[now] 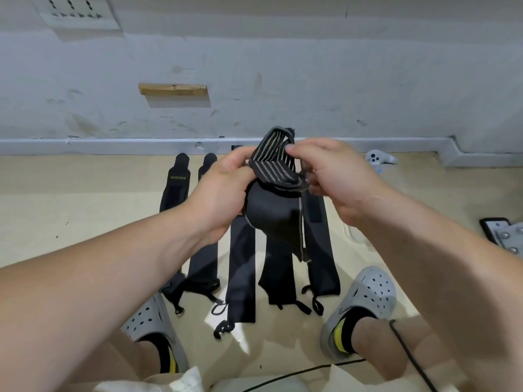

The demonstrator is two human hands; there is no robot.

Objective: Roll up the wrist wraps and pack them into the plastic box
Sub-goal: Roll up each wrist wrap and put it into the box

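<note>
You hold one wrist wrap [276, 193] between your left hand [223, 188] and right hand [336, 179], above a row of wraps [240, 264] lying side by side on the floor [85, 207]. The row runs from the skirting [113, 144] back to between your left shoe [147, 318] and right shoe [368, 295]. A controller [377, 158] lies right of the row, by the skirting, and a phone [493, 226] lies at the far right edge.

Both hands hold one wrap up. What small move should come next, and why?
Probably roll the striped end down one turn: the left hand and right hand pinch it at the top, only a fold is made, and the rest of the wrap hangs loose below.
</note>
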